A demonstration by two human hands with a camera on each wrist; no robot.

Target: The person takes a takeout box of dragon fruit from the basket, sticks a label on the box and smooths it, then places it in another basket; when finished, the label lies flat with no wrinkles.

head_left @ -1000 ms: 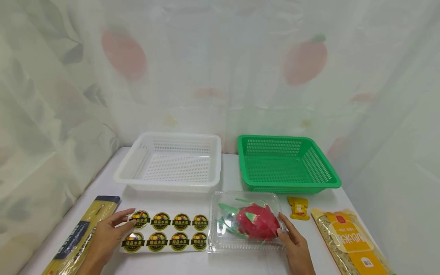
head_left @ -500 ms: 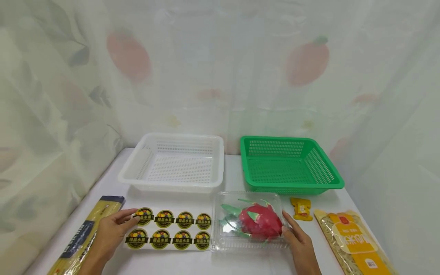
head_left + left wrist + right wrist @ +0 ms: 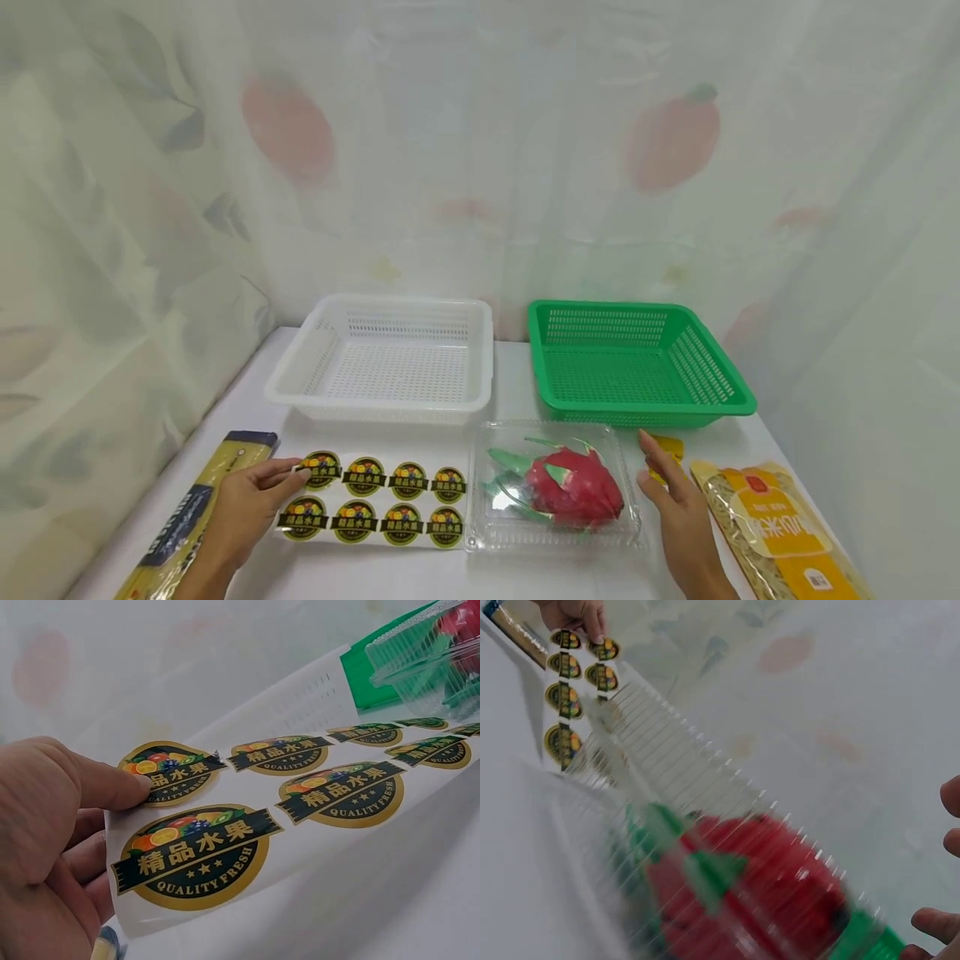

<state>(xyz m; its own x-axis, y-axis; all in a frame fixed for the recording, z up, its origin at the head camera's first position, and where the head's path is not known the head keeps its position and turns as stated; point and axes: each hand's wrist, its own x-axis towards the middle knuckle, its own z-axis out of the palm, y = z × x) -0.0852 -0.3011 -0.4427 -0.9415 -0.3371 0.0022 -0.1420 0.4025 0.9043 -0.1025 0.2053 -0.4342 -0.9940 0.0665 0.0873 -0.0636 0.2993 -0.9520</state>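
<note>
At its left end, a white sheet of round fruit stickers [image 3: 375,500] is pinched between the thumb and fingers of my left hand [image 3: 251,508]; in the left wrist view the thumb [image 3: 120,787] lies over the edge of one sticker. To the right of the sheet sits a closed clear plastic box [image 3: 551,540] with a red and green dragon fruit [image 3: 573,487] inside. My right hand [image 3: 684,517] is just right of the box, apart from it, with fingers extended and holding nothing. It partly covers a small yellow packet [image 3: 670,450].
Behind stand a white basket [image 3: 375,408] on the left and a green basket [image 3: 645,410] on the right. A pack of dry noodles [image 3: 180,517] lies at the far left, and an orange-labelled clear bag [image 3: 780,533] at the far right. Patterned curtains hang around the table.
My right hand has left the plastic box's right edge and moved right, partly over the yellow packet. My left hand keeps its pinch on the sticker sheet. The view has shifted slightly.
</note>
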